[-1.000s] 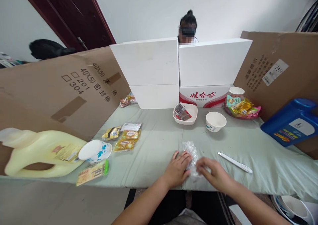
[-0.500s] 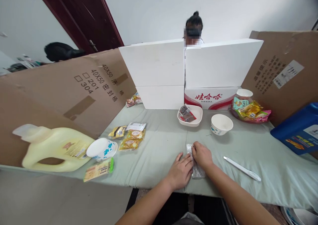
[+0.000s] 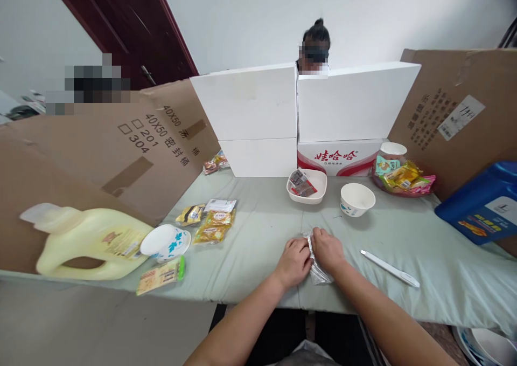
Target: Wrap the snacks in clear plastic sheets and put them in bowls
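Observation:
A clear, crinkled plastic bag (image 3: 321, 275) lies on the cloth in front of me, partly covered by both hands. My left hand (image 3: 295, 259) has its fingers curled onto the bag's left edge. Close beside it, my right hand (image 3: 328, 250) grips the bag's upper right part, fingers bent down. Whatever the bag may contain is hidden. To the right of my right hand rests a slim white utility knife (image 3: 390, 269). Beyond the hands are a white square bowl (image 3: 319, 193) with a red-and-grey packet (image 3: 302, 184) in it and a white paper bowl (image 3: 357, 200).
Yellow snack packets (image 3: 214, 228), a tipped paper bowl (image 3: 165, 243) and a yellow jug (image 3: 92, 242) lie left. On the right are a snack basket (image 3: 404, 178) and a blue jug (image 3: 482, 204). White boxes (image 3: 258, 107) wall the back; a person (image 3: 317, 42) is behind them.
My left hand has gone from lying with fingers spread to curling onto the bag. Both hands are closer together, and the bag looks more bunched. The view has shifted slightly.

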A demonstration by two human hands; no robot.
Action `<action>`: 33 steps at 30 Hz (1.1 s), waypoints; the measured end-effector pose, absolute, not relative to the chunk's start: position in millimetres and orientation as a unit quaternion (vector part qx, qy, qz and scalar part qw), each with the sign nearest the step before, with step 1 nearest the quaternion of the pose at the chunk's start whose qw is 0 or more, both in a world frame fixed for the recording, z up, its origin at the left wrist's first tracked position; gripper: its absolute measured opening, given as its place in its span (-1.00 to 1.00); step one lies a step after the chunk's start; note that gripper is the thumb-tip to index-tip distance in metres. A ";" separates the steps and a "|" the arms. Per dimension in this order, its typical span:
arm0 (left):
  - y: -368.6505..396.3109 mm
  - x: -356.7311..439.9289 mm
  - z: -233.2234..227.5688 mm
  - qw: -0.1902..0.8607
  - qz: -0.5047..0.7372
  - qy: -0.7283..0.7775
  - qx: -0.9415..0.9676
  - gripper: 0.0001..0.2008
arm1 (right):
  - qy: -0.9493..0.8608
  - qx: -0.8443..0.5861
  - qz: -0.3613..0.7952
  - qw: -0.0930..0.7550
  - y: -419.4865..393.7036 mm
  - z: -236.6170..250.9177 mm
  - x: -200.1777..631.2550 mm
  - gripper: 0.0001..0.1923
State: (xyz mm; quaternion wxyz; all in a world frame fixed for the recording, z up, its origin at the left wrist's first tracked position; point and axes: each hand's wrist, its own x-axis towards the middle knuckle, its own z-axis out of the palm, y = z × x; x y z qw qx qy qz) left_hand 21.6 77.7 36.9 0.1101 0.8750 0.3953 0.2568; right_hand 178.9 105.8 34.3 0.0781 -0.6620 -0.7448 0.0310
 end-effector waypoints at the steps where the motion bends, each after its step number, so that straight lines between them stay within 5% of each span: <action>1: 78.9 22.3 35.0 0.108 0.253 0.401 0.874 -0.94 | -0.742 -0.666 0.019 0.080 106.0 37.4 188.4 -0.82; 6: 78.6 21.4 29.8 0.119 0.245 0.410 0.870 -0.93 | -0.726 -0.677 -0.039 0.109 95.8 53.1 224.5 -0.70; 11: 77.3 21.1 33.1 0.127 0.234 0.415 0.870 -0.67 | -0.894 -0.418 -0.039 0.155 49.8 33.8 213.6 -0.31; 15: 76.2 21.5 35.0 0.128 0.218 0.419 0.872 -0.62 | -0.909 -0.398 -0.030 0.116 1.3 13.4 221.3 -0.15; 19: 76.5 21.6 36.0 0.130 0.209 0.428 0.870 -0.57 | -0.904 -0.410 -0.045 0.115 -29.4 15.3 238.5 -0.22; 26: 77.6 20.2 38.4 0.145 0.198 0.424 0.872 -0.55 | -0.871 -0.449 -0.023 0.199 -9.2 28.3 230.2 -0.72; 33: 76.1 16.1 41.0 0.175 0.213 0.403 0.873 -0.62 | -0.889 -0.367 -0.033 0.271 18.8 37.3 221.6 -0.82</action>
